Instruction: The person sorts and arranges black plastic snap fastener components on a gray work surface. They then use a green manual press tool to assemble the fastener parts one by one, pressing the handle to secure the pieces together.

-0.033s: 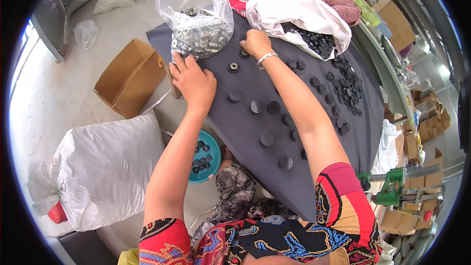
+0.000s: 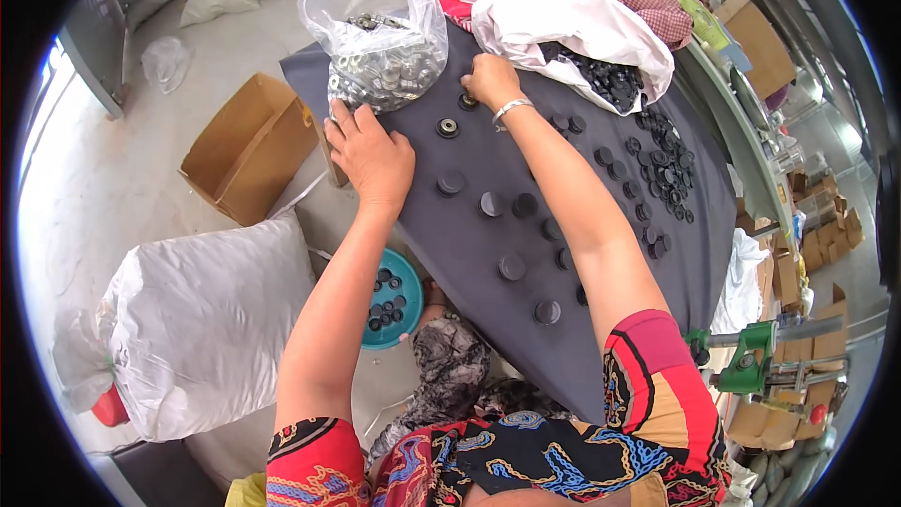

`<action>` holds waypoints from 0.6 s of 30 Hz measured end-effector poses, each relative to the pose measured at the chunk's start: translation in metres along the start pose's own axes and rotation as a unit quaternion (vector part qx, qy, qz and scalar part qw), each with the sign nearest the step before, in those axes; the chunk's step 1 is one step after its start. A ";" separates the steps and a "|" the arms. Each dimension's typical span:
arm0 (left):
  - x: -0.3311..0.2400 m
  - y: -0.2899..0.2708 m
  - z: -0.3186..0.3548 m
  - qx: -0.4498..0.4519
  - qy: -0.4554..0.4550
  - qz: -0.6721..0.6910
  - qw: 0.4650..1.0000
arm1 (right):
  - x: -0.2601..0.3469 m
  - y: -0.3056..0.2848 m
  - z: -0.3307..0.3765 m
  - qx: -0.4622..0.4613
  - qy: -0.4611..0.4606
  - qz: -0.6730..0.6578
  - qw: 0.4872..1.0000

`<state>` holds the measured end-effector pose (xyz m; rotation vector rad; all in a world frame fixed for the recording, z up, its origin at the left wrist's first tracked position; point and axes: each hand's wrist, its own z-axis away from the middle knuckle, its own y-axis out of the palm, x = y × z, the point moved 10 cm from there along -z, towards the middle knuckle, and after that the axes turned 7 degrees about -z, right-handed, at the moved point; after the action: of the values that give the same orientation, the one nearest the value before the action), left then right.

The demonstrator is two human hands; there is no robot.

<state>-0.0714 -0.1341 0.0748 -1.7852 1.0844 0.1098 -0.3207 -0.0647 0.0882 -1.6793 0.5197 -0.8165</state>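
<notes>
My left hand (image 2: 373, 158) lies with its fingers apart at the table's left edge, its fingertips by the lower edge of a clear plastic bag (image 2: 324, 7) full of small metal ring-like parts (image 2: 399, 73). Farther right, my right hand (image 2: 494, 83) has its fingers pinched together just above a round black cap (image 2: 467, 102). Whatever sits between those fingertips is hidden. Between my hands stands a black cap with a metal ring in its centre (image 2: 448, 128). Several plain black caps (image 2: 450, 182) are spread over the dark cloth (image 2: 432, 235) nearer to me.
A white sack (image 2: 526, 23) spills black parts (image 2: 610, 84) at the far right of the table. More lie in a heap (image 2: 666, 169). Below left are a cardboard box (image 2: 239, 155), a stuffed white sack (image 2: 202, 329) and a turquoise basin (image 2: 413, 296). A green clamp-like tool (image 2: 748, 361) stands right.
</notes>
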 end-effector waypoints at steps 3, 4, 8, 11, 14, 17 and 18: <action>-0.002 -0.001 0.001 -0.005 0.004 0.002 1.000 | -0.009 -0.010 0.002 -0.046 -0.027 -0.089 0.995; -0.001 -0.002 0.001 -0.006 0.003 0.003 1.000 | -0.008 -0.019 0.005 -0.073 -0.043 -0.123 0.989; 0.003 -0.003 0.002 -0.001 -0.004 0.008 1.000 | -0.009 -0.031 0.054 -0.083 -0.084 -0.210 0.971; 0.001 -0.002 0.000 0.003 -0.006 0.009 1.000 | -0.010 -0.025 0.090 -0.032 -0.098 -0.128 0.986; -0.001 0.000 -0.001 0.005 -0.006 0.008 1.000 | -0.011 -0.023 0.095 -0.006 -0.133 -0.058 0.989; 0.000 -0.001 -0.001 0.004 -0.008 0.006 1.000 | 0.013 -0.026 0.100 0.003 -0.174 -0.095 0.980; 0.003 -0.002 -0.001 0.002 -0.010 0.002 1.000 | 0.032 -0.029 0.107 0.011 -0.193 -0.125 0.973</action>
<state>-0.0686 -0.1364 0.0752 -1.7740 1.0724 0.1277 -0.2225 -0.0097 0.1110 -1.8485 0.0309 -0.6439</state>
